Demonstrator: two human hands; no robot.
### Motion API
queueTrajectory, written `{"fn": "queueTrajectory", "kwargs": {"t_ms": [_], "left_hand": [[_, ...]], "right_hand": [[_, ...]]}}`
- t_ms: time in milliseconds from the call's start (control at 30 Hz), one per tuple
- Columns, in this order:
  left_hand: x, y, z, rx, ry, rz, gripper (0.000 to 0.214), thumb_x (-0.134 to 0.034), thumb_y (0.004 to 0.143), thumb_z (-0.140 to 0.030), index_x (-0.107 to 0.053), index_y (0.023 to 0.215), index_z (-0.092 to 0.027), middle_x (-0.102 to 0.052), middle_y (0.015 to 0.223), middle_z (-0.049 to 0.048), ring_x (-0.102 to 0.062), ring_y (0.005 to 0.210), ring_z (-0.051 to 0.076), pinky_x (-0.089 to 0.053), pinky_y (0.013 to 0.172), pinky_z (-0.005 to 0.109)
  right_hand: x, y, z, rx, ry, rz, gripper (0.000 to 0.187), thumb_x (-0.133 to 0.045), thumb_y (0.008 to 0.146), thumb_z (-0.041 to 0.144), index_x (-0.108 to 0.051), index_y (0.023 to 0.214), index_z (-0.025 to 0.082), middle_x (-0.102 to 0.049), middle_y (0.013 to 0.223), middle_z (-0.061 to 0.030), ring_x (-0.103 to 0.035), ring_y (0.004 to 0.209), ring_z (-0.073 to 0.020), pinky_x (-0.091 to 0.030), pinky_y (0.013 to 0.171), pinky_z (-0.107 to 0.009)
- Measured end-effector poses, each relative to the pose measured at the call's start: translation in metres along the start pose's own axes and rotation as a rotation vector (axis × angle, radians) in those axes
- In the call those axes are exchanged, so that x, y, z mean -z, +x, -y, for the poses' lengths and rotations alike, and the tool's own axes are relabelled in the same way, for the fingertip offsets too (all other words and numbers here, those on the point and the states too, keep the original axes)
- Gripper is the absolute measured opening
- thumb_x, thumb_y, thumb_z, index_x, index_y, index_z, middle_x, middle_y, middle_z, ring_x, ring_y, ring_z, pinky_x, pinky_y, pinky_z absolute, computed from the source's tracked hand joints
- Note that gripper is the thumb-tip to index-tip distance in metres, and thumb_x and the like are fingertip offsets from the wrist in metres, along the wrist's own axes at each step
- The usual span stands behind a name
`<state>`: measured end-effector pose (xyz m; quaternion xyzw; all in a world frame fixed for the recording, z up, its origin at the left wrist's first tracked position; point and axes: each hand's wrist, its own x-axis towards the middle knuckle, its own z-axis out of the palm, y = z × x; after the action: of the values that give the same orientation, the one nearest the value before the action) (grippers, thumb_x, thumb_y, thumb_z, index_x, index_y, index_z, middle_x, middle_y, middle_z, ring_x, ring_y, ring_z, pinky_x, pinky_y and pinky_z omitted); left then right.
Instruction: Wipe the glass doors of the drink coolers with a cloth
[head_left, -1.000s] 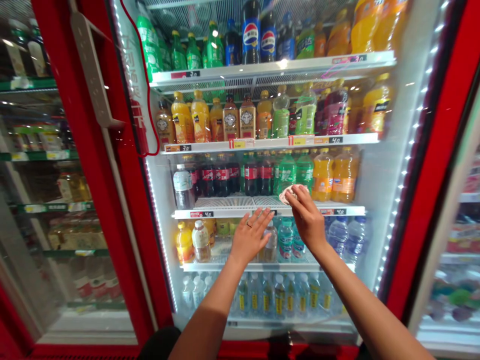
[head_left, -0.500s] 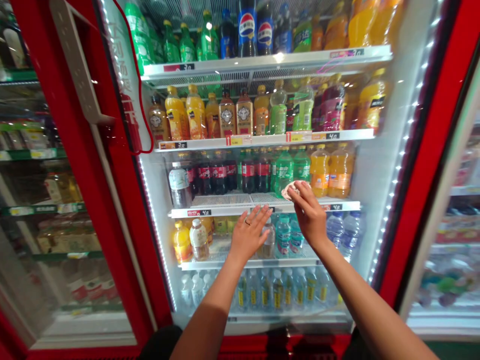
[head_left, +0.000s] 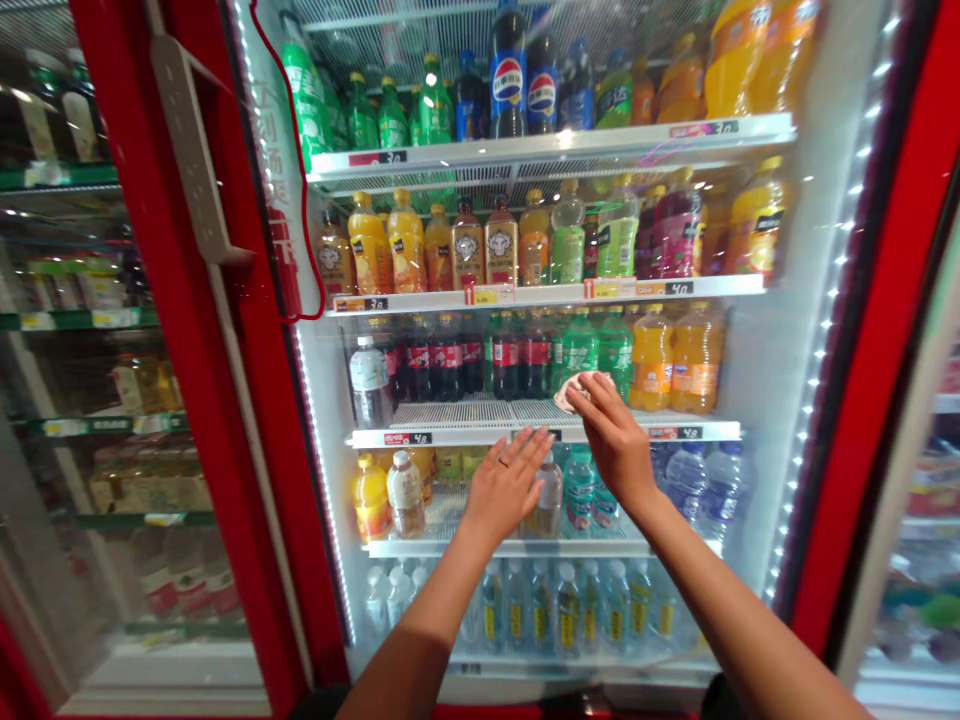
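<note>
My right hand (head_left: 619,445) pinches a crumpled pale cloth or tissue (head_left: 571,396) above the middle shelf (head_left: 442,415) of a lit drinks fridge. Just behind the cloth stand green soda bottles (head_left: 579,345), with orange drink bottles (head_left: 651,358) to their right. My left hand (head_left: 504,490), a ring on one finger, has its fingers stretched out at the front edge of that same shelf. Whether its fingertips press on the edge I cannot tell. Dark cola bottles (head_left: 448,360) line the back of the shelf, and a clear bottle (head_left: 370,385) stands at its left end.
Shelves above hold juice bottles (head_left: 371,245) and cola bottles (head_left: 508,80); lower ones hold blue-labelled bottles (head_left: 686,478) and water bottles (head_left: 568,605). A red door frame (head_left: 259,450) with a pale handle (head_left: 191,160) is at left. A red cord (head_left: 303,230) hangs inside.
The cloth in my right hand has shifted a little left relative to the bottles. My left hand keeps its place at the shelf edge. The whole view has shifted slightly.
</note>
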<state>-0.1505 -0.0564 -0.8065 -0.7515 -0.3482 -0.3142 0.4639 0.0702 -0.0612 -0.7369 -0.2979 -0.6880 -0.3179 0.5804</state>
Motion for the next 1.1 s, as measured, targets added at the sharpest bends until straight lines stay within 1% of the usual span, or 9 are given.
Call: {"fn": "queueTrajectory", "kwargs": {"t_ms": [133,267,433,533,633,733,800,967,1100], "left_hand": [[0.010,-0.018,0.016,0.078,-0.026,0.035,0.080,-0.055,0.108,-0.045,-0.018,0.175,-0.025,-0.035,0.177,-0.0019,-0.009,0.171,0.014,-0.008,0.141,0.035],[0.010,-0.038,0.035,0.139,-0.045,0.059,0.087,-0.056,0.108,-0.043,-0.006,0.175,-0.023,-0.038,0.175,0.0008,-0.021,0.169,0.017,-0.020,0.139,0.035],[0.007,-0.052,0.051,0.199,-0.036,0.032,0.084,-0.052,0.110,-0.043,-0.004,0.176,-0.022,-0.036,0.176,0.0026,-0.022,0.169,0.018,-0.023,0.138,0.037],[0.006,-0.056,0.053,0.189,-0.036,0.028,0.083,-0.051,0.110,-0.044,-0.006,0.176,-0.021,-0.035,0.176,0.0018,-0.017,0.170,0.017,-0.020,0.139,0.037],[0.005,-0.056,0.052,0.188,-0.033,0.035,0.079,-0.049,0.111,-0.044,-0.010,0.176,-0.021,-0.032,0.177,0.0010,-0.015,0.170,0.017,-0.016,0.140,0.038],[0.007,-0.056,0.051,0.188,-0.040,0.071,0.078,-0.048,0.111,-0.045,-0.011,0.176,-0.022,-0.031,0.178,0.0011,-0.018,0.170,0.018,-0.020,0.139,0.039],[0.010,-0.056,0.050,0.191,-0.051,0.092,0.079,-0.048,0.111,-0.047,-0.011,0.176,-0.021,-0.030,0.179,0.0013,-0.021,0.169,0.019,-0.024,0.138,0.039],[0.017,-0.059,0.050,0.212,-0.066,0.113,0.078,-0.045,0.111,-0.049,-0.011,0.176,-0.022,-0.028,0.180,-0.0008,-0.019,0.170,0.018,-0.026,0.137,0.040],[0.010,-0.062,0.047,0.212,-0.035,0.091,0.080,-0.049,0.110,-0.051,-0.013,0.175,-0.022,-0.031,0.179,-0.0006,-0.013,0.171,0.016,-0.023,0.139,0.039]], "right_hand": [[0.006,-0.004,-0.005,-0.041,-0.035,-0.016,0.055,-0.056,0.108,0.015,-0.059,0.155,0.044,-0.062,0.160,0.0000,-0.055,0.153,-0.0284,-0.050,0.128,-0.057],[-0.004,0.009,0.002,-0.075,-0.057,-0.096,0.054,-0.056,0.109,0.016,-0.059,0.155,0.044,-0.061,0.162,0.0001,-0.055,0.153,-0.0293,-0.051,0.126,-0.060],[-0.015,0.008,0.017,0.013,-0.019,-0.021,0.057,-0.054,0.108,0.012,-0.057,0.157,0.043,-0.062,0.161,0.0000,-0.054,0.153,-0.0275,-0.049,0.128,-0.057],[-0.010,-0.003,0.015,0.047,-0.025,0.001,0.056,-0.057,0.107,0.011,-0.060,0.154,0.041,-0.064,0.159,-0.0004,-0.058,0.150,-0.0273,-0.051,0.128,-0.055],[-0.007,-0.004,0.012,0.025,-0.058,-0.055,0.054,-0.059,0.106,0.012,-0.064,0.151,0.041,-0.066,0.156,-0.0005,-0.060,0.148,-0.0282,-0.052,0.126,-0.056],[-0.015,0.005,0.016,-0.067,-0.091,-0.120,0.051,-0.057,0.107,0.015,-0.065,0.150,0.040,-0.065,0.157,-0.0011,-0.059,0.150,-0.0302,-0.052,0.125,-0.059],[-0.021,0.011,0.021,-0.085,-0.078,-0.123,0.051,-0.055,0.108,0.015,-0.064,0.151,0.040,-0.064,0.159,-0.0015,-0.056,0.152,-0.0304,-0.051,0.126,-0.060],[-0.020,0.008,0.024,0.031,-0.003,0.012,0.055,-0.054,0.108,0.012,-0.060,0.155,0.041,-0.063,0.160,-0.0018,-0.054,0.153,-0.0286,-0.049,0.128,-0.058],[-0.010,0.001,0.019,0.064,0.007,0.077,0.057,-0.054,0.108,0.011,-0.058,0.157,0.041,-0.061,0.161,-0.0023,-0.054,0.154,-0.0279,-0.051,0.127,-0.055]]}}
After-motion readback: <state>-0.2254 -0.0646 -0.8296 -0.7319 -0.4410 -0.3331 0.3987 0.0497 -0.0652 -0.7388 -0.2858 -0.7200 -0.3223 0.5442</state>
